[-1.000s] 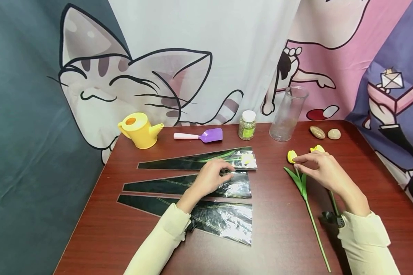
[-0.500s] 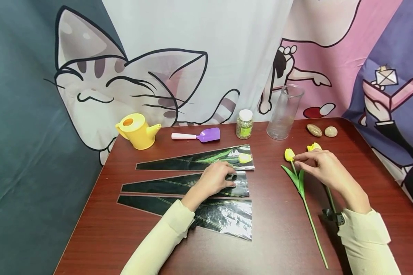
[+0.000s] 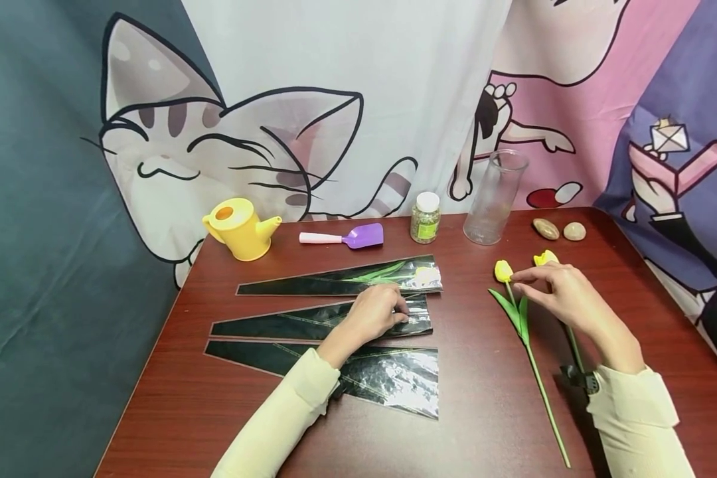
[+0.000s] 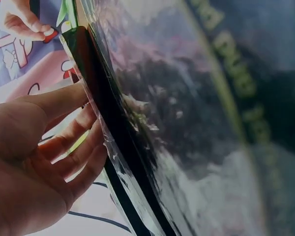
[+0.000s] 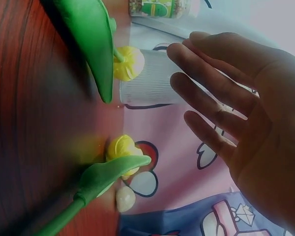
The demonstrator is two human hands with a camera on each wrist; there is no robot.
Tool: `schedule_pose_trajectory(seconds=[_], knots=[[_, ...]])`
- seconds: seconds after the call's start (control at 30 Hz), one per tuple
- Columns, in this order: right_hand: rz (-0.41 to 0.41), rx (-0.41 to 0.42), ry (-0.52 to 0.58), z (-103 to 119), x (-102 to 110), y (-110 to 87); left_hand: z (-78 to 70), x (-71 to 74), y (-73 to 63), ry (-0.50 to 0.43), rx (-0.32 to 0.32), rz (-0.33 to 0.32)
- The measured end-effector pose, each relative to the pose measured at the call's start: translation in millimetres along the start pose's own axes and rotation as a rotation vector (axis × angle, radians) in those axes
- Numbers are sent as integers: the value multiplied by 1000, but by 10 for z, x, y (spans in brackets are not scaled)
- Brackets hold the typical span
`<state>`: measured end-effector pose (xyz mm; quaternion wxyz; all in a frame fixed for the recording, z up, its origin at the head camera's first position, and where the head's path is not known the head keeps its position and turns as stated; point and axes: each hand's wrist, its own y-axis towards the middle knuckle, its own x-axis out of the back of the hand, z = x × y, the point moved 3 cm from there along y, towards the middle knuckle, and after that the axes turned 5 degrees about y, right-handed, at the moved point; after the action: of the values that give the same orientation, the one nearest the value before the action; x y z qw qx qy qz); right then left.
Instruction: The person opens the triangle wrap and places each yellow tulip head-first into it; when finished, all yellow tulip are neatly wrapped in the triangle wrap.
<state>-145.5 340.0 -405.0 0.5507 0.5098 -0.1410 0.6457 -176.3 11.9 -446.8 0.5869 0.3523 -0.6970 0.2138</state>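
Note:
My left hand [image 3: 373, 312] pinches the upper edge of the middle of three dark, clear-fronted plastic flower sleeves [image 3: 275, 323]; in the left wrist view, its fingertips lie partly hidden at the sleeve edge [image 4: 101, 118]. The far sleeve [image 3: 293, 284] has a green-leaved yellow tulip showing in it. The near sleeve [image 3: 394, 382] lies flat below the left forearm. On the right, a yellow tulip [image 3: 503, 271] with a long green stem lies on the table. My right hand [image 3: 564, 292] hovers over a second tulip [image 3: 546, 256], fingers loosely extended and apart from both blooms in the right wrist view.
Along the back edge stand a yellow watering can [image 3: 247, 231], a purple shovel [image 3: 363, 236], a jar of granules with a white lid [image 3: 425, 219] and a tall clear vase [image 3: 492, 206]. Two stones [image 3: 546, 228] lie at the back right. A printed curtain [image 3: 334, 53] hangs behind.
The left hand has shifted slightly right and nearer me, from the far sleeve to the middle one, whose right end has lifted a little. The right hand keeps its place.

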Motion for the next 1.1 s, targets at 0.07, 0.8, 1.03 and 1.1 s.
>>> schedule_pose_trajectory(seconds=[0.07,0.8,1.03,1.1], knots=[[-4,-6,-3,-2,-4,-3,2,5,-6,-10,11,5],[21,66,-37,-125,-36,-80,48,37,2,-416,106,-45],[81,203,-59,-184,-63,-32,48,53,9,-415,83,-61],[92,235,-63,-175,-76,-18,42,56,10,-409,81,-61]])
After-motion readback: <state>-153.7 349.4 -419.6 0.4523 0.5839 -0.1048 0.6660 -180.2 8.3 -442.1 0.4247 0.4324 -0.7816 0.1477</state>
